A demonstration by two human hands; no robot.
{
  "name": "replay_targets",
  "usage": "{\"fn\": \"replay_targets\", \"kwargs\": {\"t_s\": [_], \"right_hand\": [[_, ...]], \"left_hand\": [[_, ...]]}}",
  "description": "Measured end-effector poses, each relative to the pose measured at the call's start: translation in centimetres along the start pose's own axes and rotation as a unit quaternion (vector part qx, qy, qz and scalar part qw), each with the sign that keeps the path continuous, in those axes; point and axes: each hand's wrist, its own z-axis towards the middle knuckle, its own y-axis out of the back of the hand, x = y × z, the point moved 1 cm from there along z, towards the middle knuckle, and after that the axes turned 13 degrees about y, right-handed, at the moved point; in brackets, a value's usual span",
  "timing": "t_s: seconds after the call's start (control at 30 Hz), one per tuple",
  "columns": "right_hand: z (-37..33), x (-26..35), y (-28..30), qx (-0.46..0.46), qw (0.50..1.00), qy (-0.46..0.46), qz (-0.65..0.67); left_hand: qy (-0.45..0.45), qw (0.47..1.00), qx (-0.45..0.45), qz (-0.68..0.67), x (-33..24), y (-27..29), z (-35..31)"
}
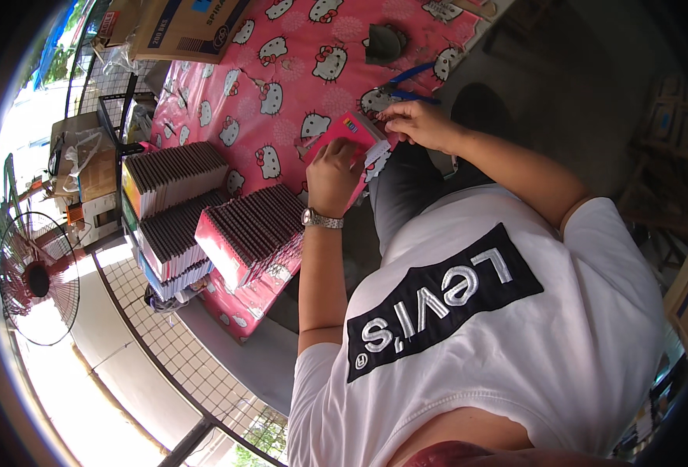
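A pink-covered notebook (365, 134) lies at the table's near edge, in front of my lap. My left hand (333, 173), with a watch on its wrist, rests on the cover with bent fingers and holds it down. At the notebook's right side is my right hand (421, 124), its fingertips pinched together close to the edge. Whatever sits between those fingertips is too small to make out. Just beyond the right hand lies a blue-handled hand tool (412, 84), its head hard to see. Farther off stands a dark grey, cup-like object (385, 44).
Stacked spiral notebooks stand on the left: a pink-sided pile (254, 229), a front pile (174, 179) and another beneath it. A cardboard box (184, 31) sits at the far left of the pink patterned tablecloth (270, 124). A fan (39, 279) stands beyond the wire mesh.
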Motion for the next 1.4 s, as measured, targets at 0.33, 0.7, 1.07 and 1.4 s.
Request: {"fn": "replay_targets", "kwargs": {"t_s": [0.33,0.7,1.07,1.4], "right_hand": [[-1.2,0.3,-2.8,-0.051,0.998,-0.024,0.031],[-0.6,1.9,-3.6,-0.147,0.945,0.241,-0.165],[2.0,5.0,-0.5,0.051,0.937,0.286,-0.195],[2.9,5.9,-0.6,0.036,0.895,0.369,-0.246]], "left_hand": [[0.02,0.997,0.018,-0.069,0.8,0.4,0.3],[0.067,0.986,-0.133,0.071,-0.6,0.1,1.2],[-0.002,0.994,-0.109,0.03,-0.1,0.3,0.6],[-0.011,0.993,-0.118,0.001,-0.2,0.8,0.7]]}}
